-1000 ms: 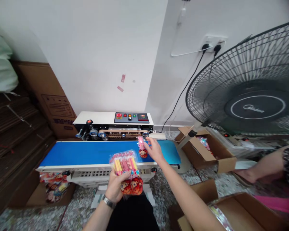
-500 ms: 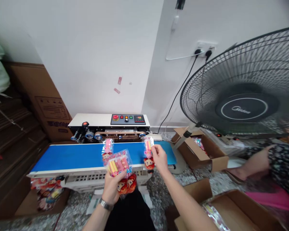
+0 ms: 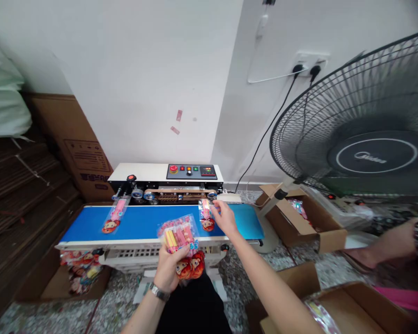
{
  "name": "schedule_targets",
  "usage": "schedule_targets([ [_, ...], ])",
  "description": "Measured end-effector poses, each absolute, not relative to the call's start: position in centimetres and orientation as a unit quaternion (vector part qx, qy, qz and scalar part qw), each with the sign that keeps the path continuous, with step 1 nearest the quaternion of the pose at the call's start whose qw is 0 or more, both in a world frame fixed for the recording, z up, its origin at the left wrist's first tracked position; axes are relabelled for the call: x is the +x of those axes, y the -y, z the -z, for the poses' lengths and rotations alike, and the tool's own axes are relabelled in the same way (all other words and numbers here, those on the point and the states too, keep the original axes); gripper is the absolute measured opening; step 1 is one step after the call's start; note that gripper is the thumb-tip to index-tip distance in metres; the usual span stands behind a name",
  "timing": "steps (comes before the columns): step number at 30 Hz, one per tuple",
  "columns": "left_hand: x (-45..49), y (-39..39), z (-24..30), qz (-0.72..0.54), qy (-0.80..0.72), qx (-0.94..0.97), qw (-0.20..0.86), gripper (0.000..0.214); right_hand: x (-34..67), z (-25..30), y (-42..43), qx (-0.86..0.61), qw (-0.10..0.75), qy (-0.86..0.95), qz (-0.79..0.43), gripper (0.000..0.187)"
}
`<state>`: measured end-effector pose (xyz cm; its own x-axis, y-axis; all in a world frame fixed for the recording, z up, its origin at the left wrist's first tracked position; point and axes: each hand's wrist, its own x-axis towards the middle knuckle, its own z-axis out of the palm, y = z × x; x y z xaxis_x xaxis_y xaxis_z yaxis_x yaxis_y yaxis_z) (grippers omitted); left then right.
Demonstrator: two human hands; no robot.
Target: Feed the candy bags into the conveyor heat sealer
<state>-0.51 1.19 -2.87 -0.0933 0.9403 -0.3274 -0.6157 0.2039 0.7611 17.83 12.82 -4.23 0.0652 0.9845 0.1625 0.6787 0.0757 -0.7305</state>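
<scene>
- A lone packet [image 3: 112, 219], clear with a cartoon face, lies flat at the left end of the blue belt [image 3: 149, 223], well apart from both hands.
- The left hand [image 3: 167, 271] is closed around a bunch of packets [image 3: 181, 237], which is held up just in front of the belt's near edge.
- The bunch is best gripped firmly, so that nothing slips out.
- The right hand [image 3: 225, 217] is pinched on a single packet [image 3: 205, 217], which is laid on the belt near its right end, just beside the sealing machine [image 3: 167, 180].
- The packet's top is best kept flat and straight at the machine's slot, with fingers kept clear of the rollers.
</scene>
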Motion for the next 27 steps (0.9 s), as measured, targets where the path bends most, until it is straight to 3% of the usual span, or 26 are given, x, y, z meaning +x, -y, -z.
schedule_targets([
  [3, -0.3, -1.3, 2.7, -0.609, -0.415, 0.196, 0.647, 0.045, 15.9, 2.6, -9.1, -0.486, 0.397, 0.692, -0.356, 0.022],
  [5, 0.0, -1.3, 2.6, -0.612, -0.402, 0.203, 0.651, 0.045, 14.9, 1.6, -6.9, -0.464, 0.396, 0.71, -0.352, 0.019],
  [10, 0.8, -1.3, 2.4, -0.619, -0.394, 0.198, 0.651, 0.046, 14.0, 1.3, -5.0, -0.504, 0.419, 0.696, -0.293, 0.021],
  [16, -0.2, -1.3, 3.2, -0.621, -0.43, 0.171, 0.632, 0.051, 17.8, 4.2, -8.6, -0.6, 0.495, 0.578, -0.246, 0.028],
  [22, -1.0, -1.0, 3.5, -0.598, -0.453, 0.161, 0.642, 0.062, 23.6, 5.7, -13.7, -0.765, 0.323, 0.55, -0.095, 0.027],
  [27, -1.0, -0.9, 3.1, -0.594, -0.447, 0.174, 0.646, 0.061, 23.1, 6.3, -16.0, -0.774, 0.281, 0.559, -0.103, 0.024],
])
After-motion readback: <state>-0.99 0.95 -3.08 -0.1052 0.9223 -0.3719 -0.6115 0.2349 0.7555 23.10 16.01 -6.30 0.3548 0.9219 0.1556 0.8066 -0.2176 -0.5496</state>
